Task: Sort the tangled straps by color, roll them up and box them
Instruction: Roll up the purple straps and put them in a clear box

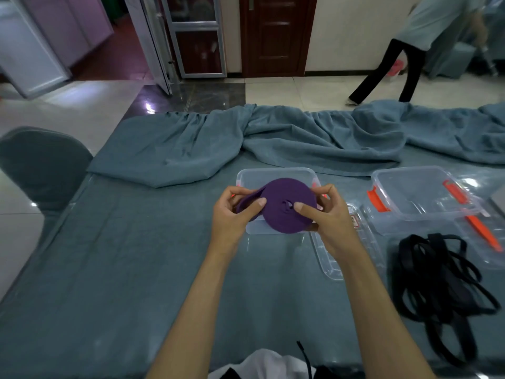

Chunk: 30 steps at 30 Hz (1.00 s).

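1. Above the clear box (276, 175) on the surface, left hand (235, 212) and right hand (325, 214) each have a clenched grip on the purple strap roll (287, 206).
2. Its loose tail sits under the left thumb; slackening there could let the coil spring open.
3. The black straps (437, 280) lie unrolled, well apart.

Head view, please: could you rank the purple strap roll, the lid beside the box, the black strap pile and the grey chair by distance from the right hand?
1. Purple strap roll: in the right hand's grip.
2. Lid: just right, partly under the wrist.
3. Black strap pile: farther right, nearer the person.
4. Grey chair: far left, off the table.
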### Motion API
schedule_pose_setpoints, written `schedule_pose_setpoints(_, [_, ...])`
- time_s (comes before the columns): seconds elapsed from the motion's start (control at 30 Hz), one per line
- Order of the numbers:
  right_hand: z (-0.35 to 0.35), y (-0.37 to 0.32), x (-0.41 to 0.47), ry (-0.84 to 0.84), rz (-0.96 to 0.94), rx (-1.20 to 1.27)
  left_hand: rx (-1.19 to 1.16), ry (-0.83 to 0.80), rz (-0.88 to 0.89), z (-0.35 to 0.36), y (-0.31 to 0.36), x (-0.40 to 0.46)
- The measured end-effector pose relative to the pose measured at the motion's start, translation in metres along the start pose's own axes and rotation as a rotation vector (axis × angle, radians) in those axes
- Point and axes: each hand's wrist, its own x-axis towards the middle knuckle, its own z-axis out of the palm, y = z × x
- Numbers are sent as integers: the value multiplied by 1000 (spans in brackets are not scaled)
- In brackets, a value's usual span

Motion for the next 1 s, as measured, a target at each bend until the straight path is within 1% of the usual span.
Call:
schedule_pose_setpoints(0.1, [-9, 8, 0, -96, 139, -36, 3, 55, 9, 3, -10, -3])
schedule_pose_setpoints(0.13, [-13, 11, 0, -137, 161, -47, 15, 69, 0, 4, -13, -4])
schedule_pose_setpoints(0.2, [-18, 16, 0, -160, 131, -56, 23, 88, -19, 7, -19, -4])
schedule_pose_setpoints(0.3, [-19, 19, 0, -75, 59, -52, -1, 78, -53, 15, -28, -7])
schedule_pose_setpoints(0.4, [-17, 23, 4, -11, 44, -27, -30, 70, -99, 21, -32, -6])
schedule_pose_setpoints(0.5, [-12, 26, 10, 16, 23, -19, -4, 174, -76, 25, -36, 1])
schedule_pose_setpoints(0.57, [-8, 27, 15, 30, -1, -13, -33, 231, -72, 31, -40, 5])
schedule_pose_setpoints(0.63, [-7, 30, 23, 72, -6, -9, -96, 265, -124, 38, -45, 12])
schedule_pose_setpoints(0.7, [-9, 33, 32, 112, 5, 6, -181, 225, -237, 41, -49, 22])
schedule_pose_setpoints(0.8, [-12, 42, 49, 156, 31, 14, -201, 119, -374, 42, -53, 39])
schedule_pose_setpoints(0.83, [-13, 46, 55, 173, 44, 17, -201, 132, -391, 44, -54, 47])
schedule_pose_setpoints(0.9, [-13, 53, 69, 202, 79, 7, -204, 233, -397, 51, -58, 65])
schedule_pose_setpoints(1.0, [-15, 63, 97, 219, 166, -29, -122, 358, -409, 58, -70, 98])
